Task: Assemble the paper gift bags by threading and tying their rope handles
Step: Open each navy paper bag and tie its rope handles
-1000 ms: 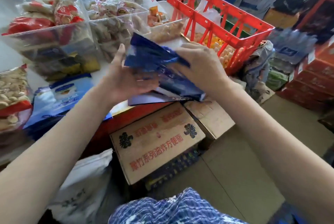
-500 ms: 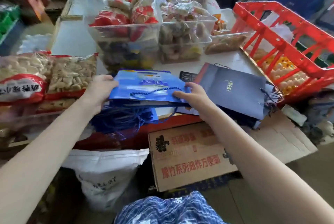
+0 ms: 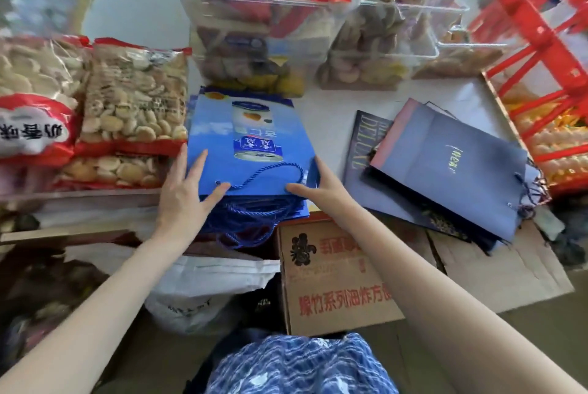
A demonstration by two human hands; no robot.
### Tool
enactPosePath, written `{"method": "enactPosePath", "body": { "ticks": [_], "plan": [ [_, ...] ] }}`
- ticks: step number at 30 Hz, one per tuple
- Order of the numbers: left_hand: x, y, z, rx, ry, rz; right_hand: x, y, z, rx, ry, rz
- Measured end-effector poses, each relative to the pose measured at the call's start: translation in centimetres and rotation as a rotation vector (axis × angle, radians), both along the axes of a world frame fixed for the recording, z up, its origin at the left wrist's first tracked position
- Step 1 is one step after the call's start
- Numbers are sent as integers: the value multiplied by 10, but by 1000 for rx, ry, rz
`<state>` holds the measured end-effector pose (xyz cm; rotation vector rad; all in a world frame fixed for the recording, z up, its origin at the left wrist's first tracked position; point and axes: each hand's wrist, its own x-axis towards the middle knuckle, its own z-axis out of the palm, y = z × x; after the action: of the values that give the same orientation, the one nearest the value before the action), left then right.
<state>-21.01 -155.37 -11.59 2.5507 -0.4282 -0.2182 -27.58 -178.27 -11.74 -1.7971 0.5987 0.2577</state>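
The blue gift bag [image 3: 251, 142] lay flat atop a pile at the table's near edge, its rope handle [image 3: 270, 172] threaded. The left hand [image 3: 187, 193] and right hand [image 3: 318, 186] pressed it with straight, flat fingers. Loose ropes [image 3: 251, 221] dangling underneath could snag and drag the pile off.

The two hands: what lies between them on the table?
In the head view, the bright blue gift bag lies flat between the left hand and the right hand; its blue rope handle loops across its near edge.
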Motion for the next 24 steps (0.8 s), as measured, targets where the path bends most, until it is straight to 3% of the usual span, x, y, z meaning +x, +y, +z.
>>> {"method": "enactPosePath", "body": {
  "ticks": [5, 12, 18, 24],
  "plan": [
    [1, -17, -30, 108, 15, -163, 9, -17, 1, -138, 33, 20],
    [3, 8, -33, 63, 19, -86, 20, 5, -1, -296, 85, 275],
    [2, 14, -43, 178, 24, -137, 24, 10, -12, -346, 114, 354],
    [-10, -19, -5, 261, -217, -138, 13, -13, -5, -306, -37, 221]
  ]
}}
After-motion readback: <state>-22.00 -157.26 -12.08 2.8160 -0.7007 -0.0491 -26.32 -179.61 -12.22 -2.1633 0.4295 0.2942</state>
